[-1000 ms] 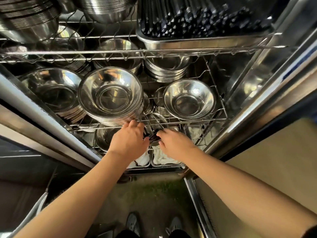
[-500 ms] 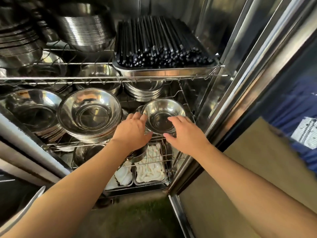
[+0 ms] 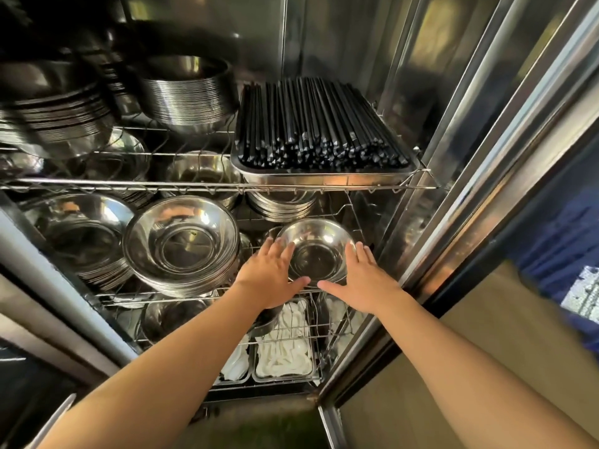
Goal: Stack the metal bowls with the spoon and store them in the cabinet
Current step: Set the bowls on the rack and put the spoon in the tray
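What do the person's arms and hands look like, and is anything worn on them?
Both forearms are bare up to the frame's edge: no sleeves, gloves, watch, bracelets or rings show. The left hand and right hand have short, plain, unpainted nails as far as can be seen. No markings or tattoos are visible.

Dim interior, steel glare, blurred warped edges
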